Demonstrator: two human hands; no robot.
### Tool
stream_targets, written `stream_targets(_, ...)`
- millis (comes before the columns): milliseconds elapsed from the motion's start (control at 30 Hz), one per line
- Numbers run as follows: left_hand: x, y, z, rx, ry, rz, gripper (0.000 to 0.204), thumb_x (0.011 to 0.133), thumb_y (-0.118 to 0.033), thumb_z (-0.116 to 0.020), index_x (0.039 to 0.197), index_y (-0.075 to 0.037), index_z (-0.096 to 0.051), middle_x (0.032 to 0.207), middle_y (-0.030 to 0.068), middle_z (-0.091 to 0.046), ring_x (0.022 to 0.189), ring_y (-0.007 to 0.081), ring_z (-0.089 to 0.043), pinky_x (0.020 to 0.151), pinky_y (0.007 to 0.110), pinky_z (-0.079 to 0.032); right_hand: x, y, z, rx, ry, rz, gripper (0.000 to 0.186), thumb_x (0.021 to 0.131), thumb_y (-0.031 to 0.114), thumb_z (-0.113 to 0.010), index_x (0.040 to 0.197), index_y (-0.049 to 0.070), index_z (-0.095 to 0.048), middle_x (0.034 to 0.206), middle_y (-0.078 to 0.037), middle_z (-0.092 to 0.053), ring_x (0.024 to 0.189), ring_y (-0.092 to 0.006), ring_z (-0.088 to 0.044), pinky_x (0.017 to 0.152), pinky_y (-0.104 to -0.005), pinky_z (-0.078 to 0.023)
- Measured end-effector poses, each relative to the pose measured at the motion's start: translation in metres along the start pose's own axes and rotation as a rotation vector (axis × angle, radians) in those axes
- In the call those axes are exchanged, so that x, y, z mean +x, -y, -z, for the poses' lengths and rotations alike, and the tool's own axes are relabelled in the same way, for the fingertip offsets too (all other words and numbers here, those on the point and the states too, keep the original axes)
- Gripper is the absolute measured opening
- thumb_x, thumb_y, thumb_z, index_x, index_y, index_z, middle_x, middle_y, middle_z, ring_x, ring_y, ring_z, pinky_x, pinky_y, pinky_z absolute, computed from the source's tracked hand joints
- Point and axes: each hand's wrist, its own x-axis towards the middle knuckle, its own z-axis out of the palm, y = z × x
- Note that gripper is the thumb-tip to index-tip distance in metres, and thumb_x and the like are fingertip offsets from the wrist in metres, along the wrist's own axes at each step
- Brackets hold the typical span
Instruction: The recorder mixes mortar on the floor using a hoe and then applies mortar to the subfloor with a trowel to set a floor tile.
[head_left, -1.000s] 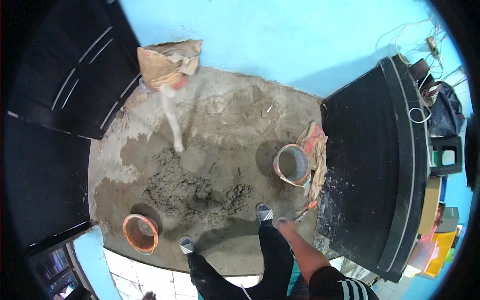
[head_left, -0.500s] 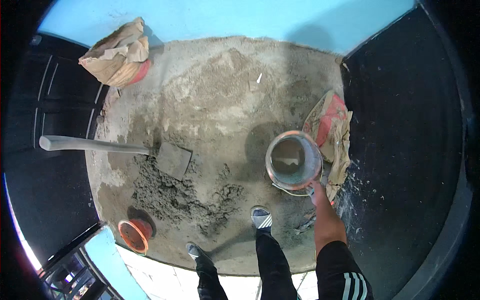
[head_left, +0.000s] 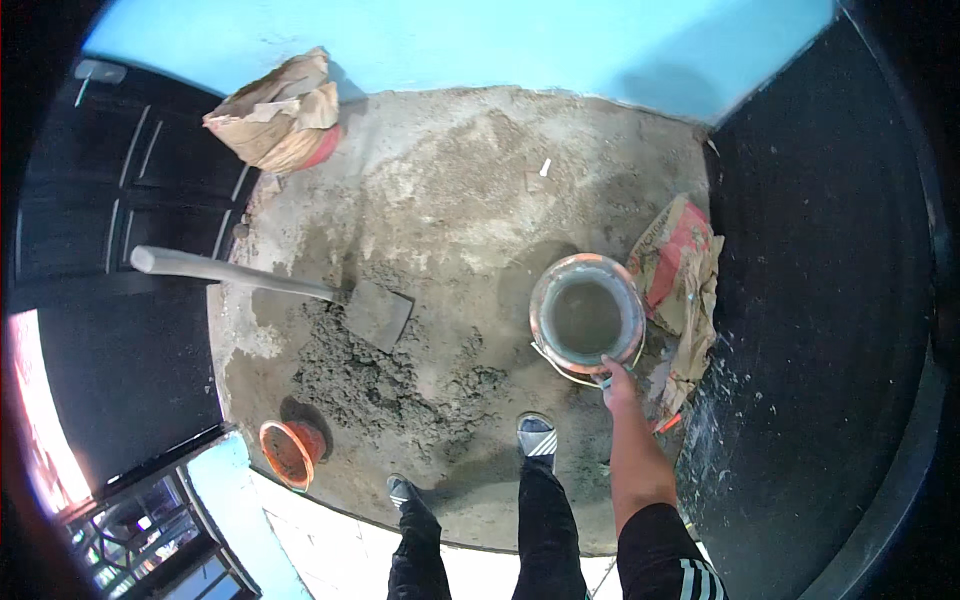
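My right hand (head_left: 615,381) reaches down and grips the near rim or wire handle of a mortar-smeared orange bucket (head_left: 587,318) that stands on the concrete floor (head_left: 450,200). The bucket holds grey wet mix. My left hand is out of view. A shovel (head_left: 290,290) lies with its blade on a heap of wet grey mortar (head_left: 380,375) left of the bucket. My two feet stand at the near edge of the floor.
A flattened paper cement sack (head_left: 680,290) lies right of the bucket. A fuller sack (head_left: 280,120) leans against the blue wall (head_left: 450,40) at the back left. A small orange bucket (head_left: 290,450) sits at the near left. Dark panels flank both sides.
My view has swung down and closer over the floor. My right hand has reached forward and taken hold of the bucket's near rim. The shovel lies where it was half a second ago.
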Motion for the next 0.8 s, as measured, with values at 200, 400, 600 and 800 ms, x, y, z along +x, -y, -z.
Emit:
stream_targets(200,0.012,0.064,0.033,-0.08,-0.03,0.078,0.036,0.091,-0.032,-0.065,0.114,-0.005,-0.059,0.098,0.0134,-0.068,0.081,0.0262,-0.067,0.065,0.033,-0.051,-0.03,-0.001,-0.036,-0.113,0.028,0.063,0.015,0.075,-0.001,-0.066,0.076,0.009,-0.055,0.074,-0.002,-0.056,0.07,-0.0161,-0.057,0.062,-0.031,-0.043)
stream_targets(400,0.054,0.15,0.068,-0.212,0.064,0.012,0.033,0.09,-0.037,-0.067,0.106,-0.009,-0.059,0.086,0.0054,-0.065,0.075,0.0208,-0.064,0.063,0.036,-0.051,-0.137,-0.006,-0.046,-0.305,0.038,0.107,0.014,0.075,0.0,-0.066,0.074,0.009,-0.055,0.068,-0.004,-0.053,0.063,-0.0174,-0.055,0.057,-0.0318,-0.044)
stream_targets(600,0.085,0.18,0.073,-0.216,0.026,0.118,0.024,0.093,-0.024,-0.059,0.1,-0.001,-0.057,0.088,0.0157,-0.069,0.074,0.0265,-0.068,0.068,0.037,-0.05,-0.268,-0.04,-0.09,-0.483,0.193,0.109,0.013,0.076,0.001,-0.067,0.081,0.008,-0.057,0.076,-0.003,-0.058,0.068,-0.0166,-0.057,0.061,-0.0332,-0.044)
stream_targets(800,0.095,0.189,0.104,-0.371,0.023,0.112,0.025,0.092,-0.023,-0.061,0.099,0.001,-0.059,0.085,0.0151,-0.07,0.07,0.0232,-0.068,0.058,0.035,-0.049,-0.357,-0.099,-0.155,-0.661,0.364,0.142,0.016,0.076,0.002,-0.068,0.085,0.009,-0.058,0.079,-0.003,-0.059,0.071,-0.0183,-0.058,0.067,-0.036,-0.048)
